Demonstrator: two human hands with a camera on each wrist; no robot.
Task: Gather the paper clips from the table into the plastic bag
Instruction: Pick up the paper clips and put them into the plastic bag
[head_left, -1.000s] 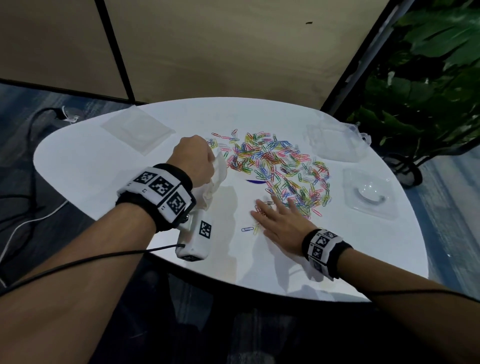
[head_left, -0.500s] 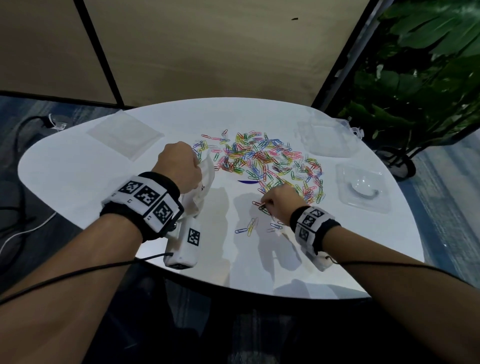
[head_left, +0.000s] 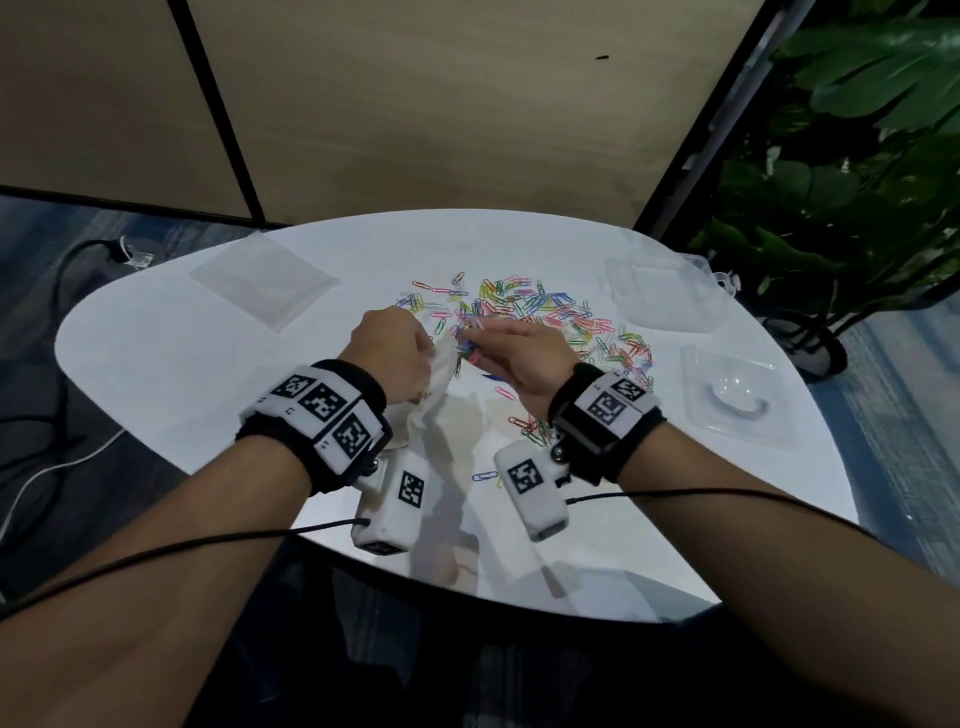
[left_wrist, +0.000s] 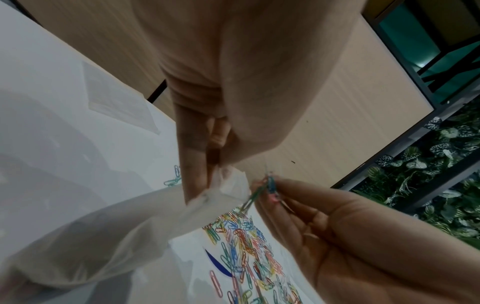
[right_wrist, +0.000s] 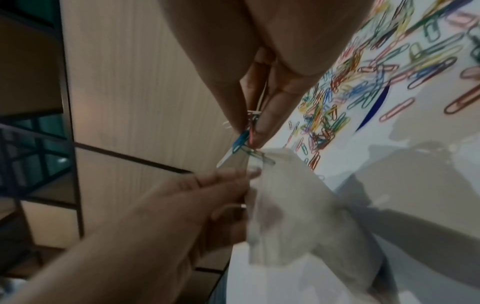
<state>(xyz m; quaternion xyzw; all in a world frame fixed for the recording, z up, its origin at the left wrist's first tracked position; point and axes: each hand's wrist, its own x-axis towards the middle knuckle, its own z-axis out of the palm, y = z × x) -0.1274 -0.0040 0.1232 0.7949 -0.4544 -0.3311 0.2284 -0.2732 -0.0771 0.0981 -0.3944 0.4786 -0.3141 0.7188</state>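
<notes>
Left wrist view: we are pinching a few paper clips in our right hand, fingertips closed on them just beside the mouth of the plastic bag. Our left hand is gripping that rim with curled fingers. We are judging it best to spread the mouth wider before letting go, since the main pile is lying on the table just beyond the bag.

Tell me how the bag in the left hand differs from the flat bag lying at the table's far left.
The held bag is crumpled and hangs off the table in the left hand; the flat bag lies smooth on the table.
The right hand brings paper clips to the held bag's top edge; nothing touches the flat bag.
Both are pale, see-through plastic.
</notes>
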